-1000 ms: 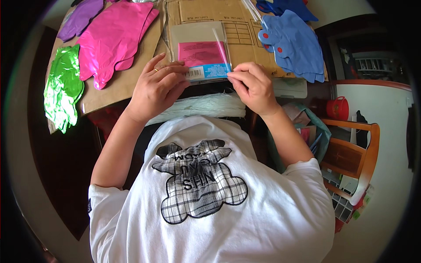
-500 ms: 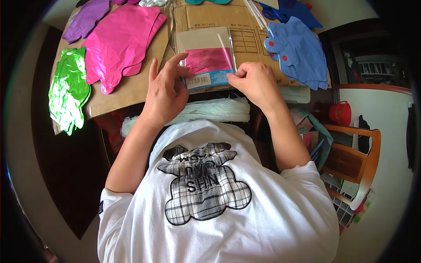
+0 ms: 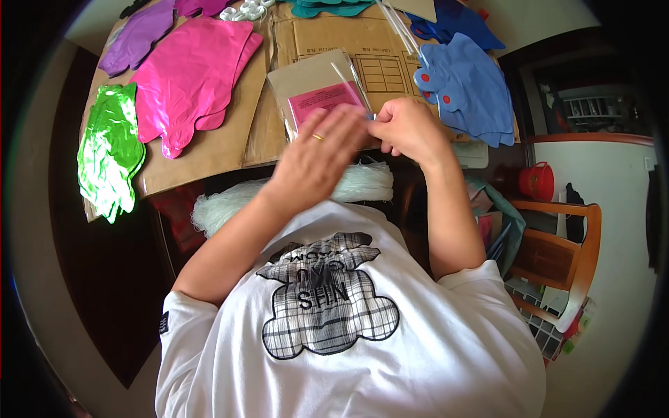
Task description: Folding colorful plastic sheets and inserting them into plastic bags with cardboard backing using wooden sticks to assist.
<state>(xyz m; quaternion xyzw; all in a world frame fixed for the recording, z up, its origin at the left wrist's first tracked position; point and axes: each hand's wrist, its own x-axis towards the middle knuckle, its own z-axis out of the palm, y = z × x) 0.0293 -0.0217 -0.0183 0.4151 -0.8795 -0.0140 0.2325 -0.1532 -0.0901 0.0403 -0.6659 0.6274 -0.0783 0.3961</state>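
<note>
A clear plastic packet (image 3: 301,75) lies on the cardboard, with a pink printed piece (image 3: 319,99) and a thin white stick (image 3: 344,78) inside. My left hand (image 3: 320,150) is laid across its near end, fingers stretched out and slightly blurred, hiding the blue label strip there. At the packet's near right corner my right hand (image 3: 412,130) is closed in a pinch, thumb against forefinger.
Flat foil balloons surround the work spot: green (image 3: 108,150), pink (image 3: 191,76) and purple (image 3: 139,35) at left, blue (image 3: 477,90) at right. White sticks (image 3: 398,28) lie beyond the packet. A pale strand bundle (image 3: 373,182) hangs below the table edge.
My left hand has swept right, from the packet's left edge to across its near end, its fingers straightening. The packet has tilted slightly. My right hand stays at the corner.
</note>
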